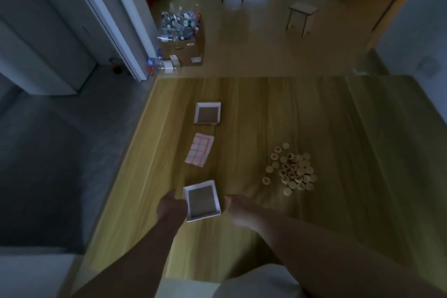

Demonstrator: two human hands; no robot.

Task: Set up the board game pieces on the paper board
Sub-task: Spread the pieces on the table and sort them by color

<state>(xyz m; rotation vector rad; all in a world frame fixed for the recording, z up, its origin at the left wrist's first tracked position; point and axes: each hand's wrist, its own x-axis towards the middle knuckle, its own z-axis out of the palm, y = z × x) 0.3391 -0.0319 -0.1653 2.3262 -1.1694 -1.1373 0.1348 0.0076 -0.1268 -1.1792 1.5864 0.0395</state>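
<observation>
Both hands (pixel 170 206) flank an empty box tray (pixel 202 200); round pieces (pixel 290 170) lie heaped.

the folded paper board (pixel 199 152) lies on the table (pixel 326 114), and all places are told from it. an open box half (pixel 207 114) sits just behind it. a second box half (pixel 202 201) lies before it, nearer the person, between the left hand (pixel 170 204) and the right hand (pixel 238 208). the heap of round game pieces (pixel 290 170) lies well to its right.
</observation>
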